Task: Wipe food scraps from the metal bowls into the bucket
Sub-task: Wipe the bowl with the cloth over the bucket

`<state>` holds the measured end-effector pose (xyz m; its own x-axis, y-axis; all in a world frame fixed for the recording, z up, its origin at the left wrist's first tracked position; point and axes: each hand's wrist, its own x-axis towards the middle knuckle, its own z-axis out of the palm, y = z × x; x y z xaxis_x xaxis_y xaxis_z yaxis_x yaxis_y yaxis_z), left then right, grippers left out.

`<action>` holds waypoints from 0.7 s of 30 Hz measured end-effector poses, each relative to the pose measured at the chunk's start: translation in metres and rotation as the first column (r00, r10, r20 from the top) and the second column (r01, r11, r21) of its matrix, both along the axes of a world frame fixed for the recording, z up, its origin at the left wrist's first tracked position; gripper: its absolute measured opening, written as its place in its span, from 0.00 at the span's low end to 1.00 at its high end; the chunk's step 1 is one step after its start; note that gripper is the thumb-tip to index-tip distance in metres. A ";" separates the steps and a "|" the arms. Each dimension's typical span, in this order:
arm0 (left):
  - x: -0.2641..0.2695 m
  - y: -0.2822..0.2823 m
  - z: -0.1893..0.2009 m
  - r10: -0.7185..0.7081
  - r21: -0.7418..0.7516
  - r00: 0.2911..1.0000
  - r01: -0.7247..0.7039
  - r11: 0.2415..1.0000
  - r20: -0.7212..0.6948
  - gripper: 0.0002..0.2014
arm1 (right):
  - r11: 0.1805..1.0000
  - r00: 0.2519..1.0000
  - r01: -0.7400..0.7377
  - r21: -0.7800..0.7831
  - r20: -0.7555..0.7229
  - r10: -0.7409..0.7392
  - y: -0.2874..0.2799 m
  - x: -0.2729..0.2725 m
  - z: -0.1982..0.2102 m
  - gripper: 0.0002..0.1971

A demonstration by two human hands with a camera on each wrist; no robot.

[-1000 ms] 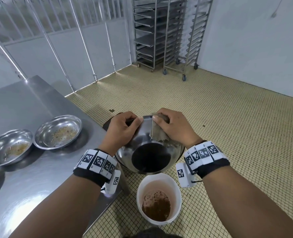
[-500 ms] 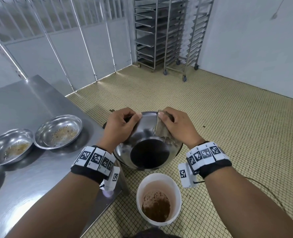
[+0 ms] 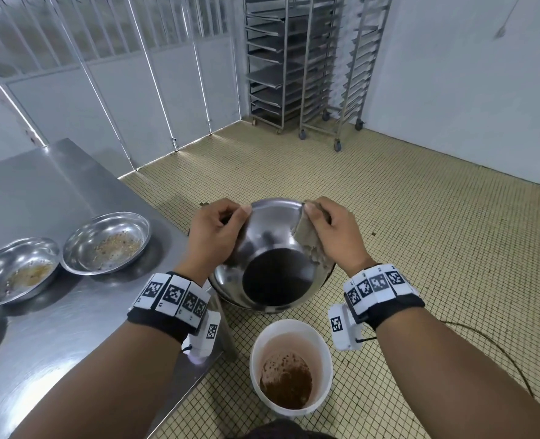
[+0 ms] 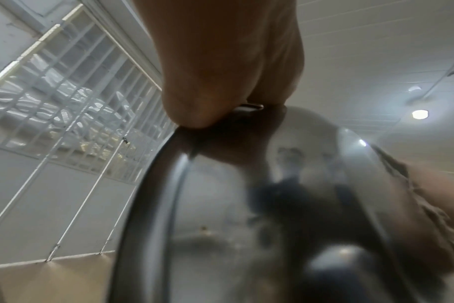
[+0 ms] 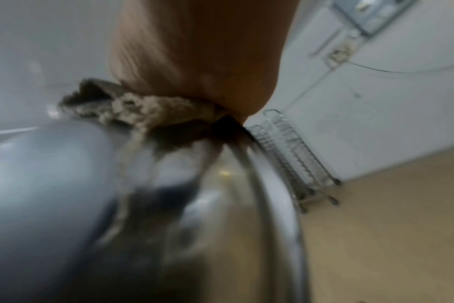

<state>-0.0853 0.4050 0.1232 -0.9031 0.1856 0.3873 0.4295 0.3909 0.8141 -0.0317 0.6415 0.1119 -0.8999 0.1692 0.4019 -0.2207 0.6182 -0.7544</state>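
Tilting the metal bowl (image 3: 271, 248) toward ourselves over the white bucket (image 3: 290, 365), we grip its far rim with the left hand (image 3: 213, 236), thumb inside and fingers curled over the edge. Our right hand (image 3: 332, 236) pinches a soiled cloth (image 3: 306, 239) against the bowl's inner wall near the opposite rim. The bucket stands on the floor just below, already holding brown scraps. This looks like the wiping step for this bowl: its inside seems mostly clean, though the dark patch at the bottom may be only reflection; we cannot tell. Next we would judge a downward sweep of the cloth toward the low lip, so any residue drops into the bucket. Two more bowls (image 3: 107, 242) with crumbs wait on the steel surface (image 3: 56, 343) to our left.
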 end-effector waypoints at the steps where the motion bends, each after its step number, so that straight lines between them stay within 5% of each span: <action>1: -0.001 -0.003 -0.001 0.022 0.036 1.000 -0.022 0.999 0.017 0.12 | 0.997 1.000 0.010 -0.074 0.018 -0.008 0.003 0.001 -0.002 0.12; 4: -0.003 -0.005 -0.002 0.002 -0.052 1.000 -0.002 0.999 0.012 0.13 | 0.993 0.999 0.010 -0.116 0.033 -0.007 0.006 0.002 -0.004 0.15; 8: -0.003 0.001 0.009 -0.101 -0.366 0.993 0.069 0.928 -0.068 0.13 | 0.992 1.000 -0.023 0.126 0.002 0.023 0.000 -0.002 0.004 0.14; 12: -0.003 0.008 0.014 -0.167 -0.362 0.984 0.134 0.923 -0.062 0.16 | 0.963 1.000 -0.018 0.271 -0.018 0.024 -0.003 -0.001 0.009 0.21; 14: -0.003 0.009 0.015 -0.171 -0.339 0.983 0.138 0.931 -0.069 0.15 | 0.977 0.999 -0.041 0.207 0.000 0.042 -0.002 0.003 0.003 0.18; 18: -0.004 0.002 0.012 -0.075 -0.153 0.996 0.066 0.986 -0.053 0.13 | 0.985 0.996 0.028 -0.171 0.087 -0.013 0.003 0.014 -0.018 0.14; 21: -0.001 0.005 0.010 -0.074 -0.180 0.997 0.067 0.981 -0.030 0.13 | 0.985 0.993 0.031 -0.170 0.116 -0.012 0.003 0.015 -0.017 0.13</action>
<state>-0.0865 0.4097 0.1336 -0.8713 0.3173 0.3745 0.4890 0.4963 0.7173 -0.0164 0.6443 0.0953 -0.9336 0.2463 0.2603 -0.1152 0.4815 -0.8688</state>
